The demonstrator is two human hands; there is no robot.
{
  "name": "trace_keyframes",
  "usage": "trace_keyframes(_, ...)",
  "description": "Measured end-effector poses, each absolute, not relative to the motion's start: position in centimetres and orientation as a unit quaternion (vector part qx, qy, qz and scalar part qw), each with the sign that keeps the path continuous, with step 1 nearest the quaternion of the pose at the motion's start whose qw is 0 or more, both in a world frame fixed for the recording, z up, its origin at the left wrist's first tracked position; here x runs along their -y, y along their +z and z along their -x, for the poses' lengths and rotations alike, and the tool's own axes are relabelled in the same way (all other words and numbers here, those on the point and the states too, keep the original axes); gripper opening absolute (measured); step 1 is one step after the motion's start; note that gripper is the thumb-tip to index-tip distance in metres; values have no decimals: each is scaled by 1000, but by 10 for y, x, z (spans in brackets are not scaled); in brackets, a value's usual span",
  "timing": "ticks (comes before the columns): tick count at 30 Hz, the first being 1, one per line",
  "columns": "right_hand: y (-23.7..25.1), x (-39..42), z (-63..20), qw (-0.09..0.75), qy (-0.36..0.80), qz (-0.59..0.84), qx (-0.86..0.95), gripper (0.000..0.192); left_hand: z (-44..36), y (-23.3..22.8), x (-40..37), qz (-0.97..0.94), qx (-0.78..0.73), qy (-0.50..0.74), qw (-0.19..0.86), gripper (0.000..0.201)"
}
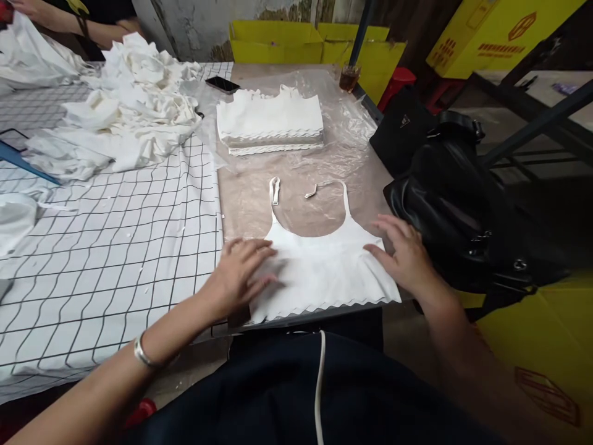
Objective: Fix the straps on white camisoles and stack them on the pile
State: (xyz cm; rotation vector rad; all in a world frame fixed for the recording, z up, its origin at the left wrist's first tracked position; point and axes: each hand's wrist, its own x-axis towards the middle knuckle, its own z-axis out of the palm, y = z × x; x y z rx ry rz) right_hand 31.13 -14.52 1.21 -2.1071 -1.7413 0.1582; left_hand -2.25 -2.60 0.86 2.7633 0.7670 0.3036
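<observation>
A white camisole-style top [324, 266] with thin straps lies spread flat at the table's front edge, its scalloped hem toward me. Its straps point away from me, the left one folded back at a small slider. My left hand [243, 272] rests at the garment's left side, fingers apart and slightly blurred. At the opposite side, my right hand [403, 250] has its fingers spread by the upper corner, thumb near the cloth. Neither hand grips anything. Beyond the top sits a neat stack of folded white garments [270, 120] on clear plastic sheeting [343, 157].
Loose white garments [139, 105] are heaped on the checked tablecloth [176, 247] at left. A phone [222, 84] and a glass of brown drink [349, 78] stand toward the back. Black bags [445, 191] border the right side. Another person's arm [99, 31] shows at upper left.
</observation>
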Motion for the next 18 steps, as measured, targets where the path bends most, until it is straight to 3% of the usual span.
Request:
trace_keyframes(5, -6, 187, -286, 150, 153, 666, 715, 52, 43, -3, 58, -979, -147, 18, 140, 74)
trace_keyframes(11, 18, 92, -255, 323, 205, 698, 605, 22, 19, 5, 42, -981, -93, 43, 168, 70)
trace_keyframes(15, 21, -4, -207, 252, 249, 729, 586, 31, -8, -3, 29, -982, -50, 40, 177, 68)
trace_keyframes(18, 17, -41, -182, 199, 273, 730, 595, 27, -15, -14, 25, -981, -43, 37, 184, 72)
